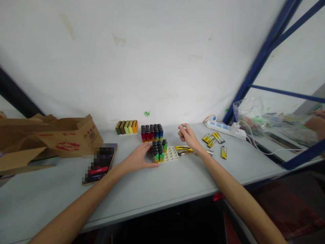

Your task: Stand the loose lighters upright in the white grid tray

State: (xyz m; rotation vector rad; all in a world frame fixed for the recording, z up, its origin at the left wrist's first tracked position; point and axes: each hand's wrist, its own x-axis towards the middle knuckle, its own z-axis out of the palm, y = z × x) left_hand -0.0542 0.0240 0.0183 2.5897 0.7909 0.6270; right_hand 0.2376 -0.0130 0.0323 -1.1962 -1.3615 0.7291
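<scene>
My left hand (138, 157) is curved round the left end of a white tray (171, 154), thumb along its front and fingers behind. Upright lighters with black tops and green-yellow bodies (158, 154) fill the tray's left part; bare round sockets show on its right. Above the table, right of the tray, my right hand (187, 135) is closed on a small thing, apparently a lighter; only a bit of green shows between the fingers. Below that hand lie gold and silver pieces (185, 149), partly behind my wrist.
Behind stand red and blue lighters (152, 132) and a tray of green-to-orange ones (127, 127). More gold pieces (212, 139) lie right, near a white power strip (225, 128). Left are a cardboard box (76, 135) and a dark, pixelated box (101, 164). Another person's hand (316, 122) shows far right.
</scene>
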